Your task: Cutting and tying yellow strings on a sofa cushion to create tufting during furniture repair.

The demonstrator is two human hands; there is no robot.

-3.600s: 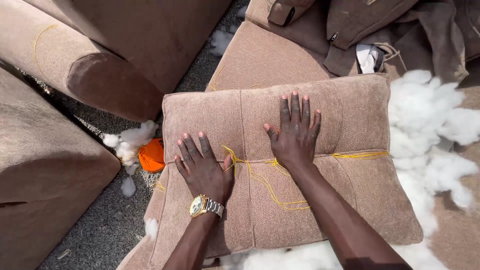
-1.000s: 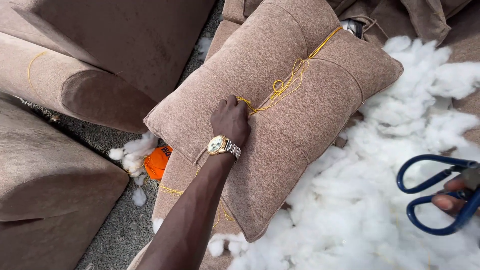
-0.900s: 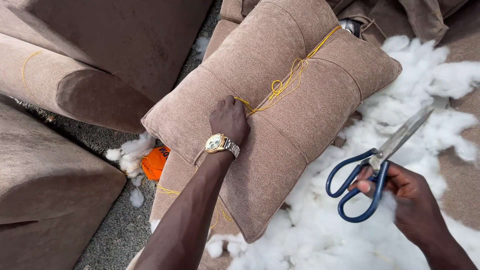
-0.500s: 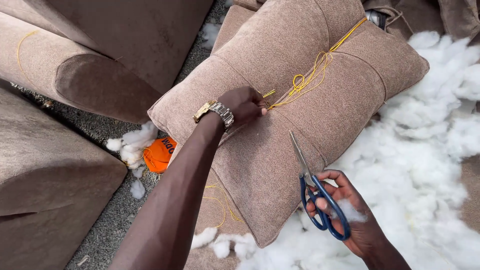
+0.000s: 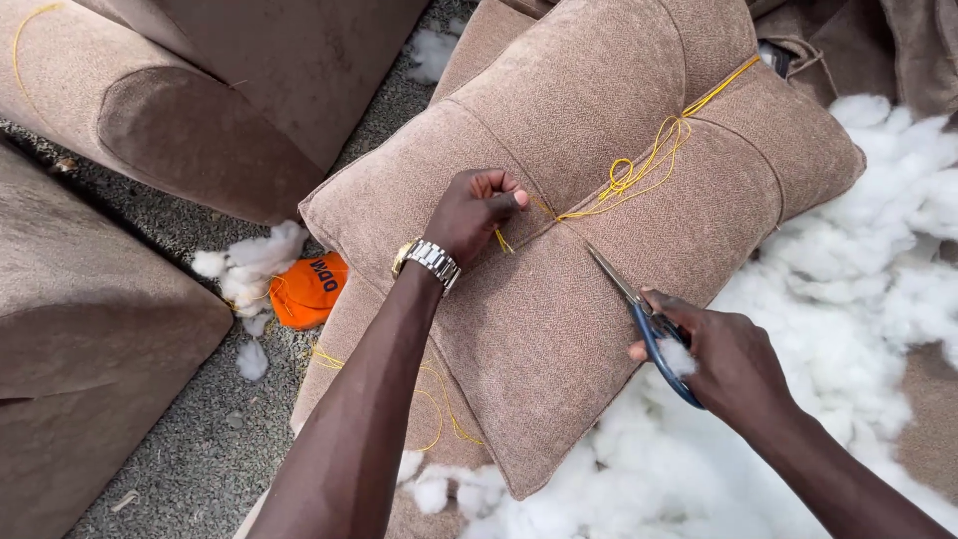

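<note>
Grey, gritty carpet-like floor shows between brown upholstered sofa pieces, and on top of the pile lies the cushion (image 5: 599, 250) I am working on: plump, squarish, covered in coarse brown woven fabric, tilted with one corner toward me. Thin yellow thread (image 5: 639, 175) runs across its middle in a tight line that dents the stuffing, with a loose tangle of loops near the centre. My left hand (image 5: 474, 210) is curled into a fist on the cushion, thumb and fingers pinching the near end of that thread; a metal watch (image 5: 427, 262) sits on the wrist. My right hand (image 5: 733, 364) is closed round the blue handles of the scissors (image 5: 639, 309), whose steel blades lie together on the fabric, tips pointing at the thread just short of it. White fluffy stuffing (image 5: 858, 289) is heaped to the right and below. An orange cloth scrap (image 5: 304, 289) lies on the floor to the left among small tufts, beside a rounded sofa arm (image 5: 190, 140).
</note>
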